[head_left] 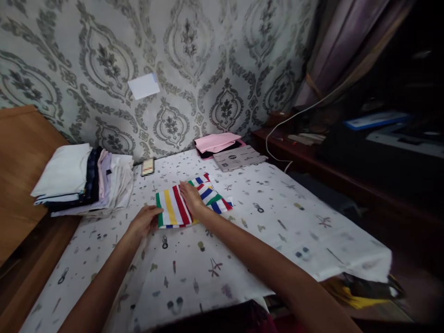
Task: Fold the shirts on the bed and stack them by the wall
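Observation:
A partly folded striped cloth in white, green, yellow, red and blue lies in the middle of the white patterned sheet. Whether it is a garment I cannot tell. My left hand pinches its left edge by the green stripe, the thumb on top and the other fingers curled partly out of sight. Across the cloth's middle my right hand rests flat with fingers stretched out, pressing on the fabric. To the right of this hand, the striped part spreads at an angle toward a pointed corner.
A stack of folded clothes stands at the left beside a wooden board. Against the wall lie a small card-like object, pink folded cloth and a flat grey package. A white cable hangs over the dark desk at right.

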`<state>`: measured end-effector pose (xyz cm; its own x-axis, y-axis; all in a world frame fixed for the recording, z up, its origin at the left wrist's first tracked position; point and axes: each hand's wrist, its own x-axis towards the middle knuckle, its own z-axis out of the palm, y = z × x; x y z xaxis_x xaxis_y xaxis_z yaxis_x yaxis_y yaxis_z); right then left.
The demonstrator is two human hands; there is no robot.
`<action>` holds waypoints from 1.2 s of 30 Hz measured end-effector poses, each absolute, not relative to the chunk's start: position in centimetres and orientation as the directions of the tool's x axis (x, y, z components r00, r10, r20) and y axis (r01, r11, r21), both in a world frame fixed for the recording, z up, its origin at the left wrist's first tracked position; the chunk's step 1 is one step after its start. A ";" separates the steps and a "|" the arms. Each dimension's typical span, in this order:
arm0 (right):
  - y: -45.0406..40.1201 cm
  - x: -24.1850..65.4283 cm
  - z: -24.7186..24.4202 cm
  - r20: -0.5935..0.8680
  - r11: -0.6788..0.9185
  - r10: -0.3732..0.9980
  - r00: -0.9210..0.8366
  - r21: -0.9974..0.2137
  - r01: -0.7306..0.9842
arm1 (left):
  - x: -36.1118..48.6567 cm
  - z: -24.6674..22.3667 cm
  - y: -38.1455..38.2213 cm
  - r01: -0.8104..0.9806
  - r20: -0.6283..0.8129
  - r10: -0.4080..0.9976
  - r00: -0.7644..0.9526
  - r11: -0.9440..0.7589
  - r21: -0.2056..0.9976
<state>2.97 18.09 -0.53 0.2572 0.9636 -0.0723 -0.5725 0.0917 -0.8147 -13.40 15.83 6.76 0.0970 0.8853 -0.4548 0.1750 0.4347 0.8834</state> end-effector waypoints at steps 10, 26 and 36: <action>16.1 9.8 1.5 -0.165 -0.007 0.980 0.114 -0.596 -0.803 | -1.3 9.0 17.2 0.196 -0.009 0.901 0.434 -0.084 0.977; 15.9 14.2 1.1 -0.176 -0.022 0.979 0.098 -0.576 -0.817 | 2.1 1.0 17.3 0.655 0.274 0.752 0.599 -0.657 0.373; 14.4 16.8 2.1 0.194 0.263 0.887 0.419 -0.958 -0.115 | 3.7 1.2 16.2 0.730 0.131 0.756 0.642 -0.654 0.196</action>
<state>16.81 14.39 2.11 0.4188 0.8872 0.1937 -0.1151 0.2634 -0.9578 3.72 16.17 1.16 0.6416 0.7557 0.1310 0.7304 -0.6542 0.1965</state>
